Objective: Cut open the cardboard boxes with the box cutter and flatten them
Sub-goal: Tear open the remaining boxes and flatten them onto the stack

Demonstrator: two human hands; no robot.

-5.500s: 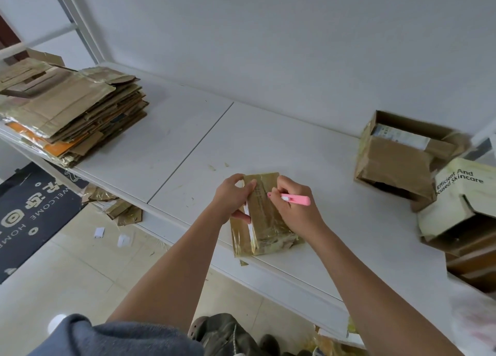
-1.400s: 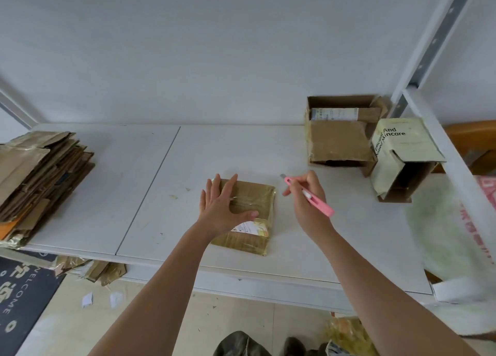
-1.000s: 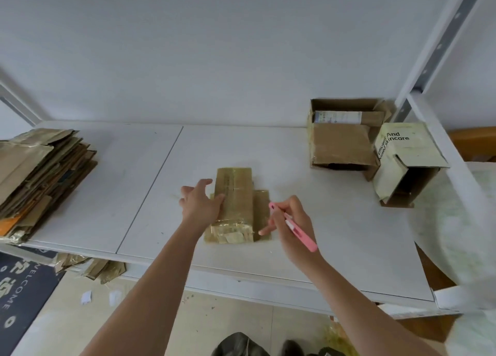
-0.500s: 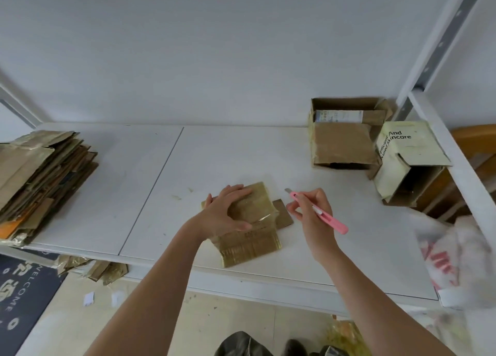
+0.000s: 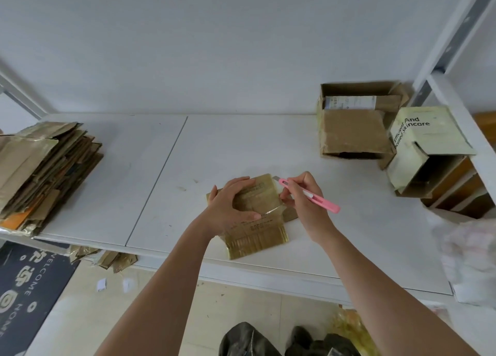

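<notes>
Far left of the frame there's a big stack of flattened cardboard (image 5: 45, 167) sitting on the white shelf (image 5: 220, 146), with a dark welcome mat (image 5: 29, 288) on the floor in the lower left. Middle of the frame, near the shelf's front edge, is the small tape-covered box (image 5: 255, 221), partly flattened. The left hand (image 5: 230, 205) lies on top of it, fingers curled over its far part and thumb pressing the crease. Just to the right, the right hand (image 5: 303, 197) pinches the pink box cutter (image 5: 308, 194) like a pen, blade tip at the box's upper right corner. Upper right, well apart, there's an open brown box (image 5: 351, 132) and, touching it, a pale green skincare box (image 5: 426, 146) tipped on its side.
</notes>
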